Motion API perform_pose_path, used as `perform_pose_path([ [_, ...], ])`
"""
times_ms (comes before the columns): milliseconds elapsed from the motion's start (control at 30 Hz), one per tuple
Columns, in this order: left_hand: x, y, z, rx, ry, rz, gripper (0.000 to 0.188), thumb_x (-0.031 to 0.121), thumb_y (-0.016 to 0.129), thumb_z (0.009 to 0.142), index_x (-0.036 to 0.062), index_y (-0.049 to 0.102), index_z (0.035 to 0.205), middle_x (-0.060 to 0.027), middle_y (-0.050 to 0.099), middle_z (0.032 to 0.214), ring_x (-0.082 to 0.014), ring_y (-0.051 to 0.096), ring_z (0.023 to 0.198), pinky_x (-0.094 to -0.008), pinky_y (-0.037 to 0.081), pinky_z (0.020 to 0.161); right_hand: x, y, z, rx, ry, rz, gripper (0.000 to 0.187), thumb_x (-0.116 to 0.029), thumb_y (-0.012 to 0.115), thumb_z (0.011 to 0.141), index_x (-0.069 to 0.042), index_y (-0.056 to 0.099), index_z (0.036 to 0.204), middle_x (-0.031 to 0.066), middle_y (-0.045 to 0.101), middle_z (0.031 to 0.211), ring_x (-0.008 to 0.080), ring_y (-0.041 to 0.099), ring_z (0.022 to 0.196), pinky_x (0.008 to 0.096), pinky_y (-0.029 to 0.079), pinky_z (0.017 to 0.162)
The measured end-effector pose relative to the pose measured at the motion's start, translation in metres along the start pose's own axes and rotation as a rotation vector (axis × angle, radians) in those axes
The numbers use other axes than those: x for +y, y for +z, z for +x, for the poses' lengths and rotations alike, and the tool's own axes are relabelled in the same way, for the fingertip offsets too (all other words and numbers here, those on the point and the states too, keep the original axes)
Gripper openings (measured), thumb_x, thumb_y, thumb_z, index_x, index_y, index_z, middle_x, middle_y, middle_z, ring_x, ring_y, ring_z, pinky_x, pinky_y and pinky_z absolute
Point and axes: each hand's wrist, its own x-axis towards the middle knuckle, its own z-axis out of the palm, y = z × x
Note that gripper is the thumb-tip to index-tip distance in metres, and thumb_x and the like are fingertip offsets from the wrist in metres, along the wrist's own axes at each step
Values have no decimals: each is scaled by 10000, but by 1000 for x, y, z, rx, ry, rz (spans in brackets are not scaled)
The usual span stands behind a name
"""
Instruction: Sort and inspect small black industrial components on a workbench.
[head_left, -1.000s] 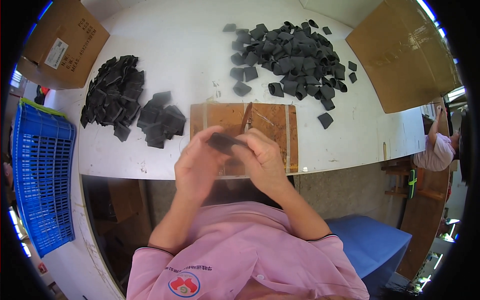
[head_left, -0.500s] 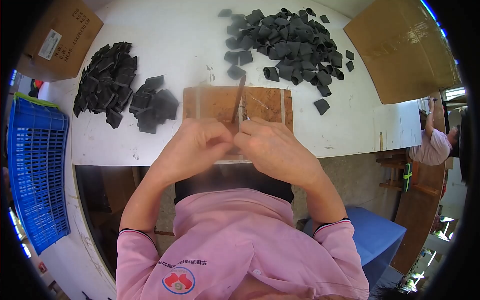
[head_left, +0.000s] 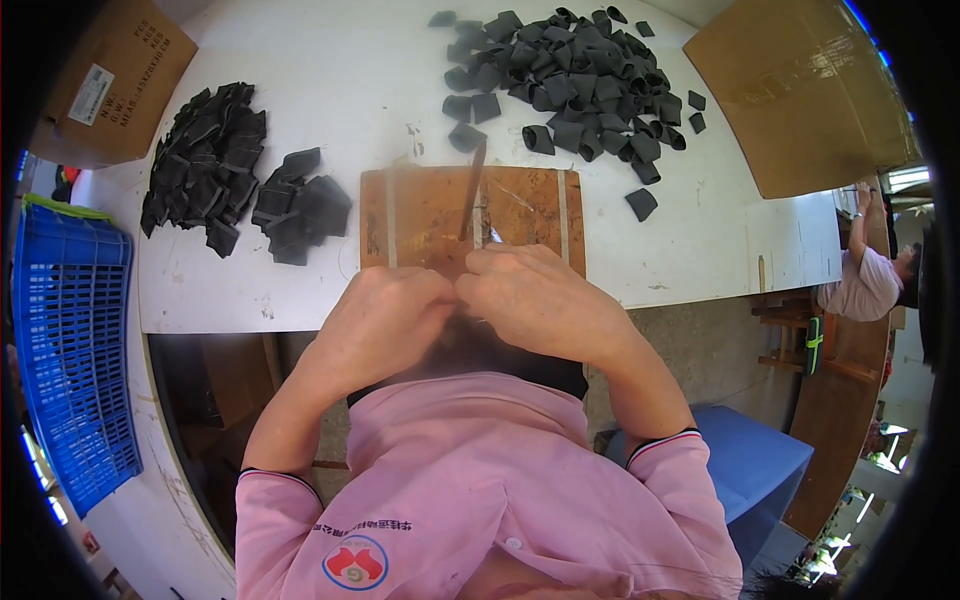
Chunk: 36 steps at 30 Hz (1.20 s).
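My left hand (head_left: 393, 318) and my right hand (head_left: 540, 300) meet knuckle to knuckle at the near edge of a worn brown board (head_left: 415, 210) with pale tape strips. The fingers of both are closed in a pinch. Whatever they grip is hidden behind the knuckles. A thin brown rod (head_left: 474, 185) rises from the board just beyond my hands. Next to the right hand's fingers, a small shiny tip (head_left: 495, 236) shows on the board; its kind is unclear.
Hollow, folded dark grey pieces (head_left: 590, 90) are heaped at the far right. Flat black pieces lie in a large pile (head_left: 205, 165) and a smaller one (head_left: 305, 210) on the left. Cardboard boxes (head_left: 125, 75) (head_left: 800, 95), a blue basket (head_left: 75, 350) and a blue stool (head_left: 745, 465) stand around. A co-worker (head_left: 865, 275) is at right.
Both hands have come nearer to me, toward the table's front edge. The left hand has turned so its fingers are now hidden, and its knuckles press against the right hand.
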Motion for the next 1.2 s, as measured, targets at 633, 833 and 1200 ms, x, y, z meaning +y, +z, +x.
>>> perform_pose_path([
  [633,-1,15,-7,36,-39,166,43,14,548,687,-2,550,727,-158,554,668,-338,546,630,-393,435,558,-1,-1,7,-203,75,9,102,-37,474,677,17,556,649,169,559,717,325,567,752,395,442,647],
  [833,-13,22,-10,144,-47,50,63,-30,549,694,-8,548,753,-92,539,620,-202,536,543,-289,411,501,1,9,5,-54,90,52,75,-26,487,676,16,549,676,157,546,745,331,552,701,387,443,628],
  [1200,3,41,-10,431,-319,-912,36,-11,543,773,3,572,790,1,578,687,-43,524,635,-187,425,564,-17,48,-3,816,221,555,112,-58,642,713,-11,567,781,67,511,732,170,510,536,263,410,471],
])
